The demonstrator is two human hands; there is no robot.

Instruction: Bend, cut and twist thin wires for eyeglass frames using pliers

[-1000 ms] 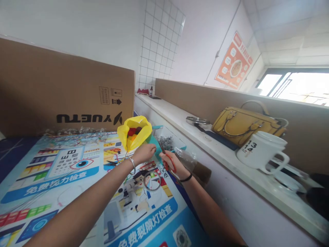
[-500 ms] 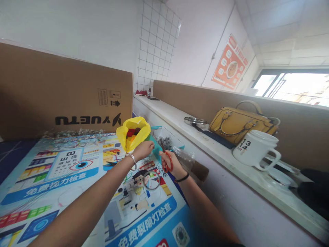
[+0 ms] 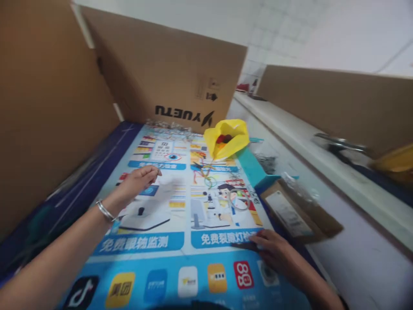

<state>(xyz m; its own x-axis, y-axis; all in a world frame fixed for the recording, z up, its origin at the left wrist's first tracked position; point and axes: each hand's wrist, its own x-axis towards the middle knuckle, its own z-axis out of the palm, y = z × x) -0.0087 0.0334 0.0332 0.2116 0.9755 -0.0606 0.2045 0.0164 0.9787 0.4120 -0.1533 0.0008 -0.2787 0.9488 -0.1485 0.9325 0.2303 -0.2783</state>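
My left hand (image 3: 140, 178) is raised over the left part of the printed sheet (image 3: 161, 269), fingertips pinched together; anything between them is too small to make out. Low on the right, my right hand (image 3: 274, 247) is closed around the scissors (image 3: 243, 246), whose dark, blurred blades point left just above the sheet. A yellow bag (image 3: 237, 129) stands open at the far right of the sheet, red and orange things inside. Colored cords (image 3: 208, 176) and a clear ring (image 3: 238, 199) lie in front of it.
A teal box (image 3: 251, 165) and an open brown carton (image 3: 303, 215) line the right side. Large cardboard panels (image 3: 155, 56) stand behind and left. A white ledge (image 3: 306, 125) runs along the right wall. Clear plastic bits (image 3: 171, 126) lie at the back.
The view has swung left and down. My left hand has moved away from the yellow bag to the left. My right hand has come back toward me with the scissors, and the hands are farther apart.
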